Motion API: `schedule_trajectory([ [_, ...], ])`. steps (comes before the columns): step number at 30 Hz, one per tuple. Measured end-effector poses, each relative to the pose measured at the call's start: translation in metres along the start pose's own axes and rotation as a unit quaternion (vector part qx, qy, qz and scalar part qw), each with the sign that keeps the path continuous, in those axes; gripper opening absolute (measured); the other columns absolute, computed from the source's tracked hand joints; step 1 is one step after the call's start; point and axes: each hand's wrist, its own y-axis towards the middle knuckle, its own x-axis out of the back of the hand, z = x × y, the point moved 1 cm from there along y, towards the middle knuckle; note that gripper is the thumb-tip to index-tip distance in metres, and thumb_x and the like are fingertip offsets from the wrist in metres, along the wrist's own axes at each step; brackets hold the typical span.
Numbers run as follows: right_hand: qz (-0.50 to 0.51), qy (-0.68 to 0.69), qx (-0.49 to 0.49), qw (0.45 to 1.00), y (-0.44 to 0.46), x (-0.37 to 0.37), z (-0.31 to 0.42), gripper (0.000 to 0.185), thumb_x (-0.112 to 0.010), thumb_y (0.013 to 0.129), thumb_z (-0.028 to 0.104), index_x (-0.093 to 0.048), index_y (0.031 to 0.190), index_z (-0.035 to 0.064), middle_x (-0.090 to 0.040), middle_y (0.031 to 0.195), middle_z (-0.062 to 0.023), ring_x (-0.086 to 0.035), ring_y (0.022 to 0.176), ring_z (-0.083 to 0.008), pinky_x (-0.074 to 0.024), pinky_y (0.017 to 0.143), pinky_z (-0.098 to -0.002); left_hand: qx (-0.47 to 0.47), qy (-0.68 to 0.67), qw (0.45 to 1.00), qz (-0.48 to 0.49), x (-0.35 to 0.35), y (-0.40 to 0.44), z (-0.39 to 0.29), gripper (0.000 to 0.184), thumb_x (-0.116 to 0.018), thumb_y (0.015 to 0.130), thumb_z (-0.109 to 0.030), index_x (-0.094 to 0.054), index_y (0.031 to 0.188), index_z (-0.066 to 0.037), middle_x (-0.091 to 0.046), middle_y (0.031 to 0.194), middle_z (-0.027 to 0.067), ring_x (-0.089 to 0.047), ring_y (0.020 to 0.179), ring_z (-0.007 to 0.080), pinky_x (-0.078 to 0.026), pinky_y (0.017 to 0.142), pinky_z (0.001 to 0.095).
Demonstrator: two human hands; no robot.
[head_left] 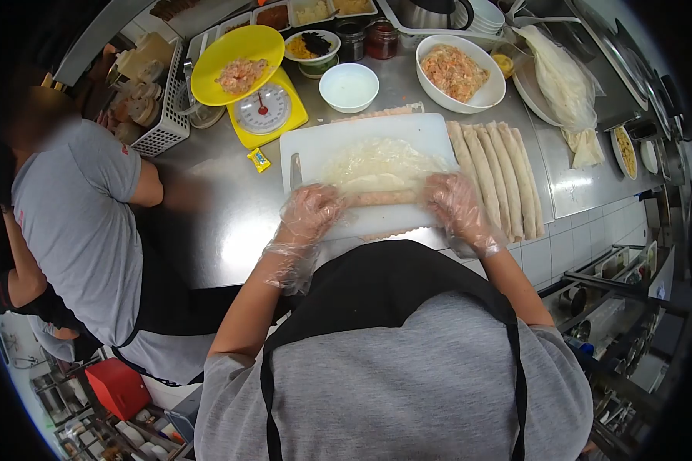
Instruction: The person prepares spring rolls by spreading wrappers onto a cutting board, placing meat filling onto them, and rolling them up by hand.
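Our left hand (313, 204) and right hand (452, 200) are curled nearly closed on either end of the roll (384, 198), near edge of the cutting board (315, 142). We'd press evenly, tuck the thin wrapper (384, 157) snug without tearing, and roll straight.

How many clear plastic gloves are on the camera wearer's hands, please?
2: one glove on the left hand and one on the right hand, at opposite ends of the roll on the cutting board.
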Motion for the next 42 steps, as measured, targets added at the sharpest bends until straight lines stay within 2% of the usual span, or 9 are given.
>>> schedule_trajectory([
  [3, -0.012, 0.012, 0.01, 1.0, 0.002, -0.008, -0.009, 0.035, -0.07, 0.071, 0.012, -0.06, 0.105, 0.0128, -0.056, 0.114, -0.009, -0.051, 0.107, -0.027, -0.0391, 0.094, -0.0434, -0.045, 0.041, 0.998, 0.029, -0.001, 0.001, 0.012, 0.03, -0.072, 0.069, -0.015, -0.065, 0.097, -0.02, -0.061, 0.087, -0.0004, -0.059, 0.083, 0.0212, -0.046, 0.082, 0.0369],
  [5, -0.049, 0.295, -0.173, 0.938, 0.005, -0.012, -0.01, 0.032, -0.071, 0.071, 0.011, -0.061, 0.101, 0.0103, -0.056, 0.112, -0.0104, -0.052, 0.103, -0.0288, -0.042, 0.089, -0.0417, -0.036, 0.049, 0.998, 0.023, -0.003, 0.002, 0.018, 0.029, -0.072, 0.069, -0.015, -0.065, 0.097, -0.02, -0.061, 0.086, -0.001, -0.059, 0.081, 0.0211, -0.046, 0.082, 0.0376],
  [11, -0.047, 0.06, -0.013, 0.997, 0.026, 0.013, 0.008, 0.031, -0.069, 0.072, 0.002, -0.061, 0.103, 0.0059, -0.054, 0.114, -0.0111, -0.052, 0.105, -0.0278, -0.0438, 0.09, -0.0385, 0.031, 0.0, 0.999, 0.01, -0.011, 0.005, 0.028, 0.027, -0.072, 0.07, -0.015, -0.064, 0.096, -0.019, -0.063, 0.09, 0.0001, -0.059, 0.082, 0.0199, -0.044, 0.084, 0.0403],
  [19, -0.053, 0.087, -0.015, 0.995, 0.029, -0.01, -0.018, 0.041, -0.071, 0.07, 0.006, -0.062, 0.11, 0.0107, -0.055, 0.115, -0.0107, -0.05, 0.106, -0.0301, -0.0402, 0.093, -0.04, -0.015, 0.033, 0.999, -0.022, -0.005, 0.019, 0.024, 0.037, -0.075, 0.065, -0.017, -0.064, 0.1, -0.019, -0.061, 0.092, 0.0, -0.057, 0.091, 0.0189, -0.041, 0.089, 0.0432],
  [24, -0.083, 0.037, -0.022, 0.996, 0.044, 0.004, 0.002, 0.039, -0.071, 0.07, 0.014, -0.062, 0.109, 0.0126, -0.056, 0.111, -0.0095, -0.052, 0.104, -0.0286, -0.0405, 0.09, -0.0414, 0.021, 0.076, 0.994, 0.07, -0.011, 0.027, 0.035, 0.037, -0.075, 0.068, -0.019, -0.064, 0.104, -0.019, -0.06, 0.089, -0.0007, -0.057, 0.089, 0.019, -0.039, 0.091, 0.0454],
  [26, -0.065, 0.007, 0.052, 0.997, 0.043, -0.011, -0.008, 0.038, -0.072, 0.07, 0.02, -0.063, 0.107, 0.0146, -0.058, 0.105, -0.0083, -0.053, 0.098, -0.028, -0.0412, 0.084, -0.0418, 0.009, 0.057, 0.998, 0.036, -0.013, 0.026, 0.035, 0.036, -0.075, 0.069, -0.021, -0.064, 0.103, -0.019, -0.06, 0.09, -0.0005, -0.057, 0.089, 0.0193, -0.038, 0.091, 0.0459],
  [37, -0.053, -0.021, 0.022, 0.998, 0.044, -0.015, -0.021, 0.039, -0.07, 0.069, 0.012, -0.063, 0.107, 0.0159, -0.058, 0.089, -0.0081, -0.054, 0.084, -0.0277, -0.0424, 0.075, -0.0421, 0.003, 0.086, 0.995, 0.045, -0.022, 0.025, 0.05, 0.027, -0.066, 0.072, -0.02, -0.064, 0.1, -0.018, -0.061, 0.086, -0.0003, -0.058, 0.087, 0.0184, -0.041, 0.086, 0.0419],
  [39, -0.045, 0.161, -0.053, 0.985, 0.043, -0.015, -0.026, 0.036, -0.069, 0.071, 0.008, -0.064, 0.106, 0.0133, -0.056, 0.087, -0.0099, -0.053, 0.082, -0.0288, -0.0417, 0.072, -0.0416, 0.004, 0.091, 0.995, 0.038, -0.018, 0.024, 0.051, 0.027, -0.064, 0.074, -0.02, -0.064, 0.1, -0.018, -0.061, 0.084, -0.0001, -0.059, 0.085, 0.0184, -0.042, 0.085, 0.0409],
  [42, -0.096, 0.13, -0.044, 0.986, 0.044, -0.005, -0.023, 0.031, -0.069, 0.072, 0.005, -0.065, 0.102, 0.0101, -0.054, 0.084, -0.0113, -0.052, 0.078, -0.0297, -0.0417, 0.068, -0.0405, 0.045, 0.003, 0.998, 0.045, -0.013, 0.031, 0.051, 0.026, -0.063, 0.076, -0.021, -0.064, 0.102, -0.016, -0.06, 0.084, 0.0026, -0.058, 0.084, 0.0218, -0.042, 0.084, 0.0402],
])
